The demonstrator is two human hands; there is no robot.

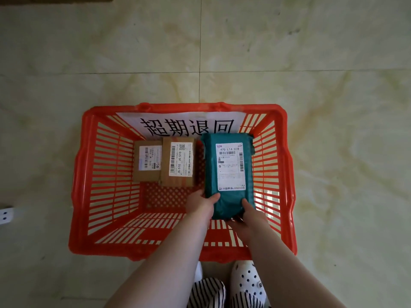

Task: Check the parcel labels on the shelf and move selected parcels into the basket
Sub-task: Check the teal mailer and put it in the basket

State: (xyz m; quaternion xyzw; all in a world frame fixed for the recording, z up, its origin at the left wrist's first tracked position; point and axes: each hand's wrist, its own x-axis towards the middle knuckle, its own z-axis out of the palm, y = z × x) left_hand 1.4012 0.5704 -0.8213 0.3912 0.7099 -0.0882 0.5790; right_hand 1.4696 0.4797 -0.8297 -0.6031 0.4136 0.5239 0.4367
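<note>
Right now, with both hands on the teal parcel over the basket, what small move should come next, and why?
Probably lower it and let go. Both the left hand and right hand grip the near end of the teal parcel, already inside the red basket, label up, beside two cardboard boxes.

The characters 超期退回 are printed on the white paper sign (178, 121) at the far wall of the red basket (77, 185). "470 L14 078" is read on the label of the teal parcel (229, 203), and "J6-S10" on the label of the larger cardboard box (165, 165). The smaller box's (136, 172) label is too blurred to be read.
</note>
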